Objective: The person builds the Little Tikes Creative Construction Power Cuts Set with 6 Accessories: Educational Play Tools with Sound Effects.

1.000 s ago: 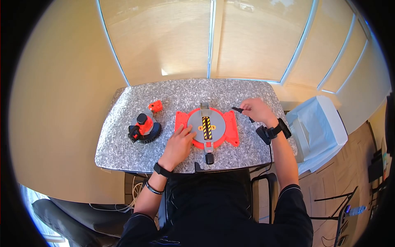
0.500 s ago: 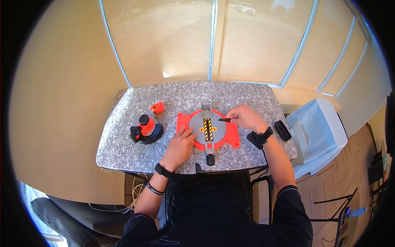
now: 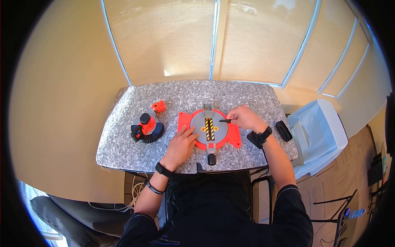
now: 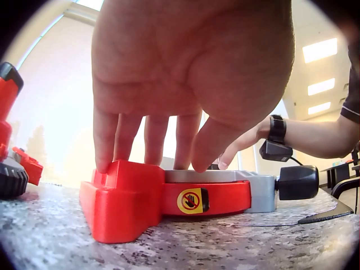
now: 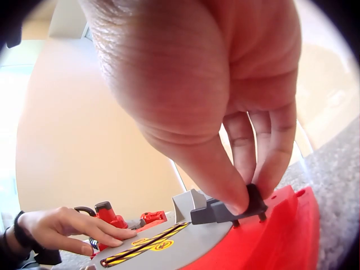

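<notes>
Our right fingers [image 5: 277, 140] pinch a black piece [image 5: 218, 212] over the red-and-gray base [image 3: 185, 120].
Speckled surface [image 3: 140, 158] below, tan shades [image 3: 164, 37] beyond; our left fingers [image 4: 156, 135] rest spread on the base's left side.

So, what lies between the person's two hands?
The head view shows the grey disc and its striped strip between the left hand and the black piece that the right hand pinches.

Saw unit [image 3: 145, 128], left of base [image 3: 233, 135], on table [image 3: 177, 92]
</notes>
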`<state>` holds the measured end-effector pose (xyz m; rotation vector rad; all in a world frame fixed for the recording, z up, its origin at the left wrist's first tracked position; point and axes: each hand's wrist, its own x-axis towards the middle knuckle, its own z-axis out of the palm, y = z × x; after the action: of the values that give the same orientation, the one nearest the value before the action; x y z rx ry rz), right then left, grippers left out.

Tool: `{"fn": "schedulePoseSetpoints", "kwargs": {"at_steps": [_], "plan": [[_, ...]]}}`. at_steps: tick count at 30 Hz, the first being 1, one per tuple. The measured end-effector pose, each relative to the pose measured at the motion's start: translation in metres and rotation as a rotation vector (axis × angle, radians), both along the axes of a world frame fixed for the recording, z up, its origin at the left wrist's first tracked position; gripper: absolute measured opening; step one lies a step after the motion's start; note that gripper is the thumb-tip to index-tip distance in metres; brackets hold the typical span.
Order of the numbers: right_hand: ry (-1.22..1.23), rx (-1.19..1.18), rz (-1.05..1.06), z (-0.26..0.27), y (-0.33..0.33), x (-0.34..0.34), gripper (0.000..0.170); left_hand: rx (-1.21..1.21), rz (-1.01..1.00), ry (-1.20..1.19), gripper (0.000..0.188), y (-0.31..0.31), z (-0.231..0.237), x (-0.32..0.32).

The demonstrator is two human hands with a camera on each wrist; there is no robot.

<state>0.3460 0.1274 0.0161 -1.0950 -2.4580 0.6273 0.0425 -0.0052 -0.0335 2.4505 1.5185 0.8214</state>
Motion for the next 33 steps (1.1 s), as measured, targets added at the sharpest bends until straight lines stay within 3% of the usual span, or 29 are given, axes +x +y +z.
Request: {"fn": "schedulePoseSetpoints", "kwargs": {"at_steps": [33], "plan": [[-0.003,0.011,-0.092,-0.0083,-0.0054,-0.0040,0.022,0.011,0.006,0.022,0.033,0.0002,-0.0044,0.0016]]}}
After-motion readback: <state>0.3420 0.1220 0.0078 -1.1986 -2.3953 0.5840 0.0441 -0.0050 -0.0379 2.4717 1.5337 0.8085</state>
